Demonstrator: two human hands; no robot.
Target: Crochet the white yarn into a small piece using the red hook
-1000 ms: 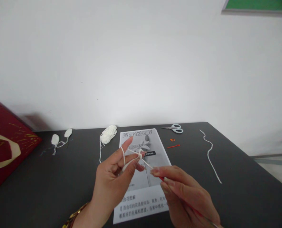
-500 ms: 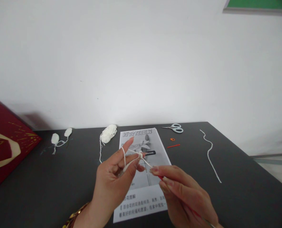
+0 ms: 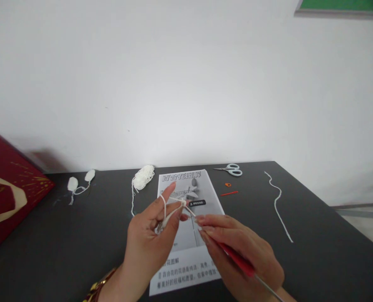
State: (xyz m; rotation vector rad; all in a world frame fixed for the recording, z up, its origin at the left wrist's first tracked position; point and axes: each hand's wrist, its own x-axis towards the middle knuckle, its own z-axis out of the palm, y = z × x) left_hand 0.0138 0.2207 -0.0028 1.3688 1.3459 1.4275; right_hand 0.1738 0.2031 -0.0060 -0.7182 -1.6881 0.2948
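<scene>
Crochet hook [image 3: 239,259] — red grip, thin metal shaft, bare metal tail out the back — held pen-style in right hand [image 3: 255,251]. Slants from lower right to upper left, front end in the stitches; exact tip position too small to read. White crochet piece [image 3: 165,221] pinched by left hand [image 3: 150,235], mostly hidden. White yarn strand [image 3: 164,204] wraps left index finger, runs straight to the hook end.

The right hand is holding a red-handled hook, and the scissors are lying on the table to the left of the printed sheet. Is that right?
Not quite: the scissors lie to the right of the printed sheet, as the head view shows. The right hand is indeed holding the red-handled hook, and the scissors are on the table.
</scene>
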